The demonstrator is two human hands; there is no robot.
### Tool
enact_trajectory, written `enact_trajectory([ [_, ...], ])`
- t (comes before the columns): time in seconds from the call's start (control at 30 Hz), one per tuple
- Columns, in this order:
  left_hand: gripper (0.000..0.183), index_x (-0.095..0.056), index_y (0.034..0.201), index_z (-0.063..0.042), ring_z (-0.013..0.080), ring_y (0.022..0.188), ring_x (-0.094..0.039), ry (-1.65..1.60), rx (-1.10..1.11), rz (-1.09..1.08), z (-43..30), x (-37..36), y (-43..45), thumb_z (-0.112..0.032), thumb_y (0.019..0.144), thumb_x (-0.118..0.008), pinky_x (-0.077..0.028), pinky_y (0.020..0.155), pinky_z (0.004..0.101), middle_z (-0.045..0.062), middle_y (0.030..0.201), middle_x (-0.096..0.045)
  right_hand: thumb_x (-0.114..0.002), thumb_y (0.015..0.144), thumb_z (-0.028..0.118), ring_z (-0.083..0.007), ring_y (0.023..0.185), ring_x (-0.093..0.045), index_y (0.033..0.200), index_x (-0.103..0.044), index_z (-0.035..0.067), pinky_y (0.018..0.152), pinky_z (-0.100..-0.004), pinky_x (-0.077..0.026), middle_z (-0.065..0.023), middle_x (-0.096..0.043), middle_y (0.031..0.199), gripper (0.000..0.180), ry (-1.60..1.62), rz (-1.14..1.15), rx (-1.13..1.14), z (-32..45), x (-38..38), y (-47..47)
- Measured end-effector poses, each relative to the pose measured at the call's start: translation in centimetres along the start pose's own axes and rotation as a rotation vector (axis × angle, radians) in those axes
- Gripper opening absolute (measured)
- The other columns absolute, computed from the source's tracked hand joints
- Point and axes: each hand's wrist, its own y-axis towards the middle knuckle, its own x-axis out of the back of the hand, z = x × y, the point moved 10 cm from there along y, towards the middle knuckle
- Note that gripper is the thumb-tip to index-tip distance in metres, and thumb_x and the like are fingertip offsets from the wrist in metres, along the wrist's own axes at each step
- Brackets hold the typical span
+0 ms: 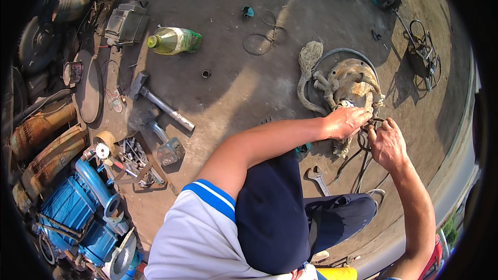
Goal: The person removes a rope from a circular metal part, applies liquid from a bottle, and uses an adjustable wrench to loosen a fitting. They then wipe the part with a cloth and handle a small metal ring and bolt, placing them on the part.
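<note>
A round, rusty metal piece with a holed flange [350, 69] lies on the ground, wrapped in thick, frayed rope [330, 91]. Over the rope at its near side bends my left hand [347, 123]; the palm and what it grips are hidden. My right hand [388, 144] pinches a dark cable [376, 119] close by the left fingertips. Loose strands of dark cable [362, 167] trail down from between the hands. A grey hose [352, 50] curves around the far side of the metal piece. Near my knee lies an adjustable wrench [318, 180].
Left of me lie a sledgehammer [161, 103], a cordless power tool [165, 142], a tray of sockets and tools [144, 155] and a blue pump [70, 202]. Farther off are a green plastic bottle [175, 41], a metal housing [127, 23], and a metal stand with cable [424, 52] at right.
</note>
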Motion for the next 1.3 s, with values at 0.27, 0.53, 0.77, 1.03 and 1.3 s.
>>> enact_trajectory([
  [0.27,0.072,-0.058,0.136,0.0,0.0363,0.122,-0.06,0.141,0.075,-0.076,-0.1,1.5,-2.3,-0.025,0.075,-0.086,-0.038,0.114,0.0521,0.019,0.129,-0.063,-0.054,0.105,0.028,-0.0157,0.05,-0.052,0.092,-0.062,0.007,0.052,-0.0316,-0.05,0.0,-0.05,0.062,0.026,1.822,-0.341,-1.474,-2.9,-11.2,-4.5],
  [0.53,0.035,-0.067,0.11,-0.008,0.0324,0.096,-0.064,0.333,0.058,-0.074,2.0,0.1,-0.5,-0.017,0.077,-0.074,-0.05,0.09,0.0447,0.011,0.101,-0.064,-0.075,0.087,0.023,-0.0397,0.128,-0.054,0.136,-0.055,-0.004,0.108,-0.0471,-0.047,-0.024,-0.053,0.139,0.059,0.564,-0.442,-0.72,-3.9,3.3,-5.4],
  [0.77,0.036,-0.068,0.113,-0.01,0.032,0.101,-0.063,0.263,0.016,-0.117,0.7,0.0,0.6,-0.019,0.08,-0.076,-0.05,0.093,0.0448,0.01,0.105,-0.063,-0.056,0.093,0.026,-0.0269,0.109,-0.067,0.109,-0.07,0.005,0.107,-0.0498,-0.044,-0.0101,-0.073,0.101,0.03,-0.217,-0.098,0.148,1.2,4.5,-1.9],
  [1.03,0.058,-0.06,0.132,0.001,0.0391,0.124,-0.056,0.216,0.056,-0.101,0.4,2.5,-1.5,-0.024,0.082,-0.078,-0.044,0.109,0.0509,0.021,0.128,-0.061,-0.056,0.094,0.024,-0.0363,0.075,-0.075,0.092,-0.073,-0.001,0.066,-0.0478,-0.058,-0.0219,-0.074,0.081,0.029,0.594,0.025,-0.724,-5.9,-5.5,0.9],
  [1.3,0.034,-0.064,0.101,-0.005,0.0356,0.101,-0.063,0.228,-0.047,-0.15,-0.7,0.6,1.7,-0.018,0.073,-0.079,-0.049,0.095,0.0472,0.014,0.099,-0.065,-0.058,0.102,0.024,-0.0227,0.069,-0.07,0.112,-0.069,0.001,0.062,-0.0391,-0.057,-0.0114,-0.071,0.084,0.026,1.898,-0.129,-1.201,-4.7,-12.1,-4.0],
])
